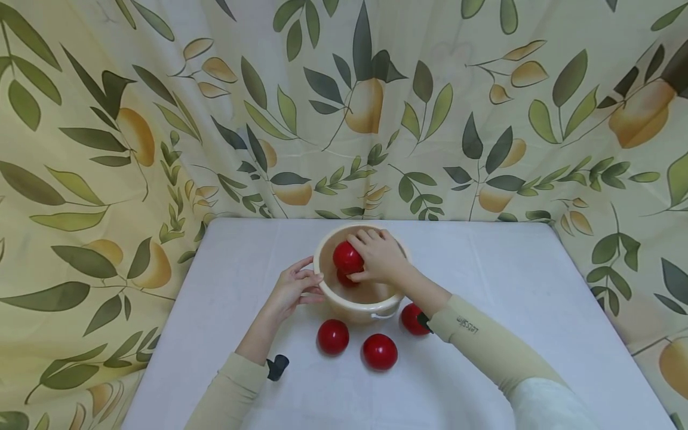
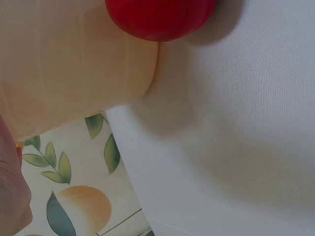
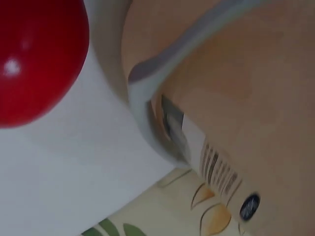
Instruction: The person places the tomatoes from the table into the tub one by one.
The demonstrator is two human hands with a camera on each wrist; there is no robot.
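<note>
A cream plastic bucket (image 1: pixel 349 312) stands upright near the back of the table. Inside it, my right hand (image 1: pixel 380 257) grips a glossy red ball (image 1: pixel 347 257), fingers over its top and thumb low on its side. Beneath that ball, a second red ball (image 1: pixel 346 279) shows partly in the bucket. My left hand (image 1: pixel 290 288) holds the bucket's left side, with a digit at the rim and other fingers along the outer wall. In the left wrist view, part of that hand (image 2: pixel 14 187) appears beside the bucket wall (image 2: pixel 74 64).
Three more red balls lie in front of the bucket: one to the left (image 1: pixel 332 337), a middle ball (image 1: pixel 380 352), and one by my right forearm (image 1: pixel 414 319). A pale handle (image 3: pixel 165 69) hangs on the bucket's outside. Behind the white table (image 1: pixel 484 263) hangs a leaf-patterned curtain (image 1: pixel 344 179).
</note>
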